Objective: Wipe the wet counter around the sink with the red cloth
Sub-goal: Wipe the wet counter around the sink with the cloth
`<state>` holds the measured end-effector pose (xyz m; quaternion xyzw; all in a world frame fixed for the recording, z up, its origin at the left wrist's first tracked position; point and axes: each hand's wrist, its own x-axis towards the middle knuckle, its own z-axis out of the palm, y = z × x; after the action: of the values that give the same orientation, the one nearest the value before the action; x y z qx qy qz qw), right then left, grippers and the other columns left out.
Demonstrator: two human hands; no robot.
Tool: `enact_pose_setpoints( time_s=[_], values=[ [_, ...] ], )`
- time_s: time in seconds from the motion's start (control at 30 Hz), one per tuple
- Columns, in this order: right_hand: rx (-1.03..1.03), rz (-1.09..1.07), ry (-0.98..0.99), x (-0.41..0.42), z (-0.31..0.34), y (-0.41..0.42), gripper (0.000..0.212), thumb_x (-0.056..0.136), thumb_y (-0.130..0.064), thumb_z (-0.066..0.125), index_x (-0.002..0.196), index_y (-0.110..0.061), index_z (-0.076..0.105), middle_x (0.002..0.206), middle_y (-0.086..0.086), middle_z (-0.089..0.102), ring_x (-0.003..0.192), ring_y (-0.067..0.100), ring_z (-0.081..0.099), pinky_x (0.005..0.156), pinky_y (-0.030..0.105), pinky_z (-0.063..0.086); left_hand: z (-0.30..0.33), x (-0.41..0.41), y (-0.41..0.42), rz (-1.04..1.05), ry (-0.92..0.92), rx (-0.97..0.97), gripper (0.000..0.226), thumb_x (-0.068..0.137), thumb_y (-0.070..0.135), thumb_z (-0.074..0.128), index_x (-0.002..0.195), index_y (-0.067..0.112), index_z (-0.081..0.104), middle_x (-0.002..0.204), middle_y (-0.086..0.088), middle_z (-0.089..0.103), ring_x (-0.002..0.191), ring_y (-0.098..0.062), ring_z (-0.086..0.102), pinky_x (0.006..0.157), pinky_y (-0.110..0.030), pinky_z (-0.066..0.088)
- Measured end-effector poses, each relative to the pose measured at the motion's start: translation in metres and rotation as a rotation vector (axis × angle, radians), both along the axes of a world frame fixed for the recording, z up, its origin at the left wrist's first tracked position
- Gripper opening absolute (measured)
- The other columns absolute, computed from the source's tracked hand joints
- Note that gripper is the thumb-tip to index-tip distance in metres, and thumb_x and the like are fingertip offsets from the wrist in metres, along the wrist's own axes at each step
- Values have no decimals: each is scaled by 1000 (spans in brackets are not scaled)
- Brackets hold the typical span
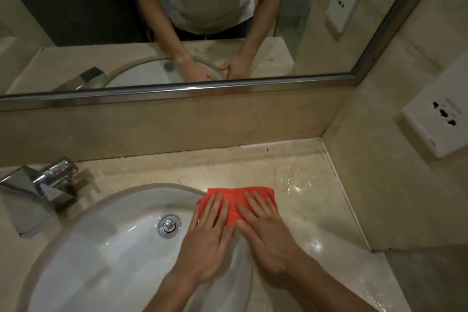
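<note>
Both hands, left hand [211,229] and right hand [263,230], press flat-fingered on the red cloth [234,200] at the sink [76,223] rim (mid-wipe, seemingly); next, push toward the puddle [301,182].

left hand [211,230] and right hand [263,233] flat, side by side, fingers straight

The near part of the flat red cloth [236,200] lay hidden under the left hand [211,230] and the right hand [263,235], both pressed flat on it. The round white ceramic sink [106,248] was cut off by the bottom edge, its right rim covered by both hands and forearms. The angular chrome faucet [38,192] ran off the left edge. The white wall socket plate [438,121] was clipped at the right edge. Print on the reflected shirt in the steel-framed mirror [202,88] was cut at the top.
</note>
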<state>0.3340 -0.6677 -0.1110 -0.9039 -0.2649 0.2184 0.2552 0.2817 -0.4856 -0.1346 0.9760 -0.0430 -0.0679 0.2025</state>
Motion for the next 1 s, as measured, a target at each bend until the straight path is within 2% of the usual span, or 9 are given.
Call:
enact_pose_setpoints(
  time_s=[0.1,0.2,0.33,0.4,0.5,0.63,0.73,0.83,1.0],
  values=[
    [1,-3,-32,23,-2,2,82,88,-76,-13,158,-38,12,167,-12,-3,151,4,-14,125,39,-4,3,25,2,24,-11,45,77,96,61,-12,157,21,14,164,3,7,151,-9,-6,120,-38,-1],
    [-54,3,-105,65,-6,7,96,84,-76,-18,158,-29,19,167,-5,7,154,13,-4,125,40,-3,9,68,4,31,37,104,94,83,66,-25,157,20,9,165,2,3,151,-11,-6,120,-35,-11],
    [-133,27,-190,122,-4,6,80,92,-60,0,157,-21,28,166,5,18,154,22,8,125,41,-1,20,133,-8,45,142,159,76,94,57,-7,157,18,6,165,-2,1,151,-16,-5,120,-38,-11],
    [-138,-7,-168,137,-3,1,86,88,-65,-2,156,-22,31,166,3,19,154,19,8,125,39,-1,18,144,-18,46,132,185,80,91,58,-9,157,15,6,165,-4,2,151,-18,-5,121,-39,-9],
    [-102,-27,-140,123,-2,-10,67,102,-60,10,157,-24,26,167,1,13,154,16,2,125,36,-4,10,129,-33,53,75,172,91,80,58,-17,157,14,4,165,-4,1,151,-17,-8,121,-40,-11],
    [-52,-67,-128,54,1,-50,83,90,-73,-10,158,-33,15,167,-9,2,152,5,-12,124,33,-9,7,78,-60,-24,17,114,78,92,56,-11,157,16,4,165,-4,2,151,-16,-11,122,-43,-7],
    [-46,-79,-91,8,11,-81,74,93,-71,-7,157,-38,11,164,-18,-4,148,-3,-18,124,31,-9,5,35,-88,-75,40,78,78,91,59,-20,156,21,-2,165,1,-6,149,-14,-17,122,-44,-4],
    [-64,-94,-48,6,18,-88,80,88,-75,-10,156,-40,12,162,-20,-6,148,-5,-17,124,30,-9,5,29,-96,-44,32,62,74,96,59,-8,157,20,11,164,0,8,151,-16,-3,120,-43,1],
    [-56,-180,-86,72,2,-75,102,79,-81,-19,157,-31,24,166,-8,11,153,7,-3,125,37,-3,9,91,-96,-29,38,102,78,89,56,-12,157,19,0,165,0,-5,150,-13,-14,122,-39,-9]
  ],
)
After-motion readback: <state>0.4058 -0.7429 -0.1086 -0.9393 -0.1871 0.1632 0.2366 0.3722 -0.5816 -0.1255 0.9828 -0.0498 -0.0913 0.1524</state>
